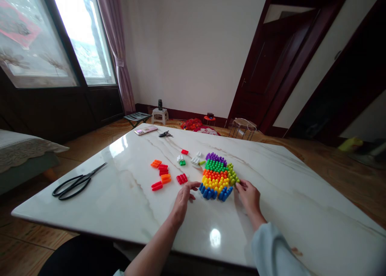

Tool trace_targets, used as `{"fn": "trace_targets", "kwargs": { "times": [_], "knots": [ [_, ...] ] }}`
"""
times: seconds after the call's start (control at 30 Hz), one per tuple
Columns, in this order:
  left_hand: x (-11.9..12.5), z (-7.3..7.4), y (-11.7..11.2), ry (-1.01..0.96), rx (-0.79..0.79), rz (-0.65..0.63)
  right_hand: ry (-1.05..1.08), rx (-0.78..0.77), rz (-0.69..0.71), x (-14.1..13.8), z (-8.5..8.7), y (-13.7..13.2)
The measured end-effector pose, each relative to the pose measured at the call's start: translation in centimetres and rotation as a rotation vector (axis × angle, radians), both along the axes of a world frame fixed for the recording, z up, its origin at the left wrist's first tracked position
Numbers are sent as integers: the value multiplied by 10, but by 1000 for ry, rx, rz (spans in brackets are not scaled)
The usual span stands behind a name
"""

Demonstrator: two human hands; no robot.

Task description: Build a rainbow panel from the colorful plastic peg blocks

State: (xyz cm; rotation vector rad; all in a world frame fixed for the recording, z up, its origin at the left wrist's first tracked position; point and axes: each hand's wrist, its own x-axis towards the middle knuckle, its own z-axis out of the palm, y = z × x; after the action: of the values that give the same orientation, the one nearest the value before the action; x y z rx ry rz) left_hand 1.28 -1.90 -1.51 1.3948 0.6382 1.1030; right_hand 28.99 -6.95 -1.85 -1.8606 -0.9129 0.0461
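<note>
A cluster of bullet-shaped plastic building blocks [215, 174] stands on the marble-look table, in rows of purple, green, orange, yellow and blue. Lime-green blocks [233, 174] line its right side. My left hand [182, 198] is at the lower left of the cluster, fingers stretched out and apart, the fingertips at the blue blocks [208, 192]. On the other side, my right hand [249, 195] has its fingers closed at the lower end of the lime-green blocks; its grip is partly hidden. Loose red blocks [181, 179] lie just beyond my left hand.
Loose orange blocks [165, 179] and white blocks [195, 161] lie left of and behind the cluster. Black-handled scissors [74, 184] rest at the table's left. A phone [146, 130] and keys [165, 134] lie near the far edge of the table [286, 195].
</note>
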Motion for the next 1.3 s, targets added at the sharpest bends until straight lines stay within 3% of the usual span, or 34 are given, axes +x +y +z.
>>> {"fn": "trace_targets", "kwargs": {
  "times": [0.1,0.17,0.27,0.33,0.4,0.53,0.63,0.73,0.83,0.97,1.13,1.3],
  "knots": [
    [1,-1,1,-36,-44,17,-87,97,-153,-20,7,-11],
    [2,0,2,-74,-75,30,-139,155,-98,-46,15,-19],
    [1,3,1,-101,-96,116,-152,84,424,-96,28,-28],
    [-2,4,-2,-73,-64,235,-275,-37,782,-125,33,-29],
    [-6,4,-5,-28,-16,364,-402,-133,944,-143,32,-28],
    [-10,4,2,87,107,443,-540,-258,912,-154,20,-24],
    [-1,13,27,215,260,423,-583,-305,910,-153,14,-24],
    [21,27,64,418,413,382,-604,-340,918,-152,12,-25],
    [48,38,100,741,526,281,-600,-357,908,-152,11,-26],
    [79,38,131,948,566,189,-569,-371,908,-151,8,-26],
    [99,25,144,1033,561,160,-542,-374,910,-151,6,-25],
    [95,26,137,1041,562,178,-545,-351,925,-151,6,-24]
  ]
}}
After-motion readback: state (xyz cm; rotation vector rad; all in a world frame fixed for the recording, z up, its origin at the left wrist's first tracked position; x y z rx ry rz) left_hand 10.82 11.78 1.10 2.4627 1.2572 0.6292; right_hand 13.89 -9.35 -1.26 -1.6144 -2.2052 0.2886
